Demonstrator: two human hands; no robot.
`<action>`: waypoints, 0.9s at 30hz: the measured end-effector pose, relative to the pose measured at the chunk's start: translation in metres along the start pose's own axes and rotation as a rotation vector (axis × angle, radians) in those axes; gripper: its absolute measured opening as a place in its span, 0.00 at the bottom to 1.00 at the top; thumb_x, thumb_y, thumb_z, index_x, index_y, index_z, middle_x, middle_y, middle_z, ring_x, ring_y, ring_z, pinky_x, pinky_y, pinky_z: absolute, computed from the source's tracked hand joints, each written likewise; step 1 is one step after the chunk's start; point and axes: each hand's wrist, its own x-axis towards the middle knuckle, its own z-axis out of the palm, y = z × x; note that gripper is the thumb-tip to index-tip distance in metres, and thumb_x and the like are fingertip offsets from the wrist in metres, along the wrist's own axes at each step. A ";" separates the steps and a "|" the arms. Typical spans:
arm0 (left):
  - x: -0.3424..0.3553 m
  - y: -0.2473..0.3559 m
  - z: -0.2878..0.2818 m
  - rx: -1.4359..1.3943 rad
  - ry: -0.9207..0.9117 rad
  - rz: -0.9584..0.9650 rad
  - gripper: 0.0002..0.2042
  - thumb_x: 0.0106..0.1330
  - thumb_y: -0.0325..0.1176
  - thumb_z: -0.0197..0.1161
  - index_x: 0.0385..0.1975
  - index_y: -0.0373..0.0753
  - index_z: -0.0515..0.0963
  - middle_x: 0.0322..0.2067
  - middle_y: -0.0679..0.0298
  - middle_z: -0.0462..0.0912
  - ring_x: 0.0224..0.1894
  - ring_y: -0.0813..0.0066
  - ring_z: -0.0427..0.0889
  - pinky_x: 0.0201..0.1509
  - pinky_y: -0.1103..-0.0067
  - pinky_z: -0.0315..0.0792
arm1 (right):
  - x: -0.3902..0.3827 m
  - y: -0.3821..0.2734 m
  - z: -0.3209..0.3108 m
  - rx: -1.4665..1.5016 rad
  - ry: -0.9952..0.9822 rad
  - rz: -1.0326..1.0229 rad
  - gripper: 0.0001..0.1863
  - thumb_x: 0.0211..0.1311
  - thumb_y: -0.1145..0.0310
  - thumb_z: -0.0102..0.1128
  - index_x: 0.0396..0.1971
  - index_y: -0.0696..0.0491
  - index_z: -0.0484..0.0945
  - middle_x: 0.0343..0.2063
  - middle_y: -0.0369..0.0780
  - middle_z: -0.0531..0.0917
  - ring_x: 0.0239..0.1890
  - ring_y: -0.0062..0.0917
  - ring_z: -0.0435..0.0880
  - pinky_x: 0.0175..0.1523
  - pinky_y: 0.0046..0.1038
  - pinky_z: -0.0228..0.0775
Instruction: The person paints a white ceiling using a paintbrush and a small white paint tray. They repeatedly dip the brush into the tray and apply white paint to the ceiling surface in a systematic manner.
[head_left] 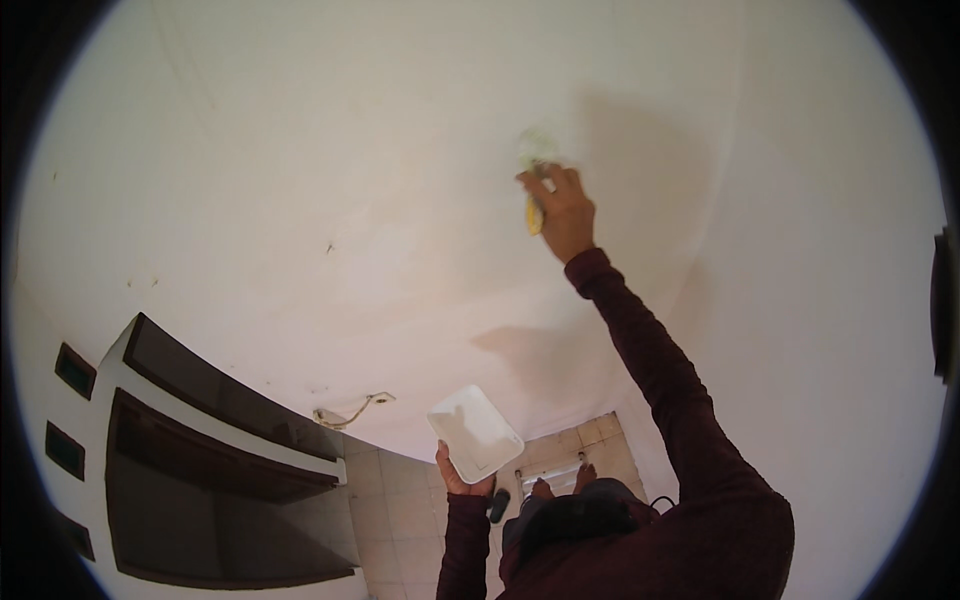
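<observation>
My right hand [568,212] is raised high against the pale wall [400,170], its fingers closed around a putty knife with a yellow handle [534,216]. The blade end is blurred over a greenish-white patch [537,146] on the wall. Lower down, my left hand [460,476] grips the near-left edge of a shallow white rectangular tray [475,435], tilted with its open side facing up. Some whitish material seems to lie in the tray, but it is hard to make out against the white.
Under my bare feet [585,474] is a white step or platform [550,476] above the tiled floor [395,500]. A dark slipper [499,506] lies beside it. Loose wiring [352,412] sticks out of the wall at lower left, near dark-framed recesses [210,490]. A wall corner runs down on the right.
</observation>
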 end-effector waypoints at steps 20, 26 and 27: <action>0.001 0.005 -0.006 0.090 0.013 -0.015 0.37 0.62 0.59 0.61 0.69 0.49 0.64 0.65 0.62 0.71 0.65 0.54 0.71 0.67 0.48 0.65 | 0.050 0.105 -0.033 0.917 0.348 0.716 0.12 0.63 0.68 0.67 0.45 0.55 0.81 0.37 0.39 0.84 0.37 0.21 0.85 0.34 0.23 0.82; 0.001 0.003 0.000 0.064 -0.026 -0.045 0.34 0.66 0.57 0.58 0.69 0.47 0.64 0.64 0.62 0.72 0.64 0.56 0.72 0.67 0.50 0.66 | 0.055 0.091 -0.023 0.196 0.517 0.219 0.12 0.58 0.74 0.66 0.42 0.47 0.82 0.39 0.36 0.82 0.40 0.28 0.84 0.42 0.28 0.79; 0.000 0.004 -0.002 0.078 -0.010 -0.040 0.35 0.65 0.58 0.59 0.69 0.48 0.63 0.64 0.61 0.72 0.65 0.55 0.71 0.67 0.49 0.66 | 0.056 0.067 -0.015 0.173 0.420 0.237 0.14 0.55 0.75 0.66 0.42 0.45 0.83 0.41 0.35 0.81 0.41 0.30 0.83 0.44 0.29 0.79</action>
